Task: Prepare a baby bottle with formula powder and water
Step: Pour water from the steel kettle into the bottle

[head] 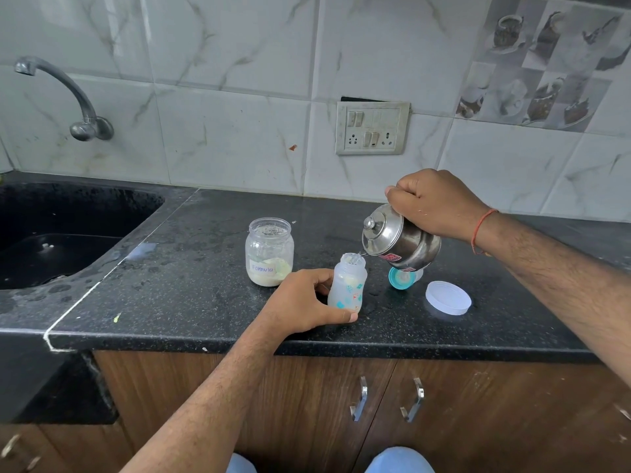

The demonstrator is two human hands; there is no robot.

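Observation:
A small clear baby bottle (348, 285) with coloured prints stands open on the black counter (191, 295). My left hand (300, 307) grips its lower part, thumb in front. My right hand (433, 203) holds a lidded steel kettle (399, 238) tilted to the left, its spout over the bottle's mouth, and a thin stream of water runs in. Some pale powder shows inside the bottle. An open clear jar (269, 252) labelled "Formula", partly filled with powder, stands just left of the bottle. The teal teat ring (403, 278) lies on the counter under the kettle.
A white jar lid (448, 297) lies on the counter to the right. A black sink (58, 233) with a wall tap (68, 97) is at the left. A switch and socket plate (372, 128) is on the tiled wall. Cabinet doors with metal handles (358, 399) are below the counter.

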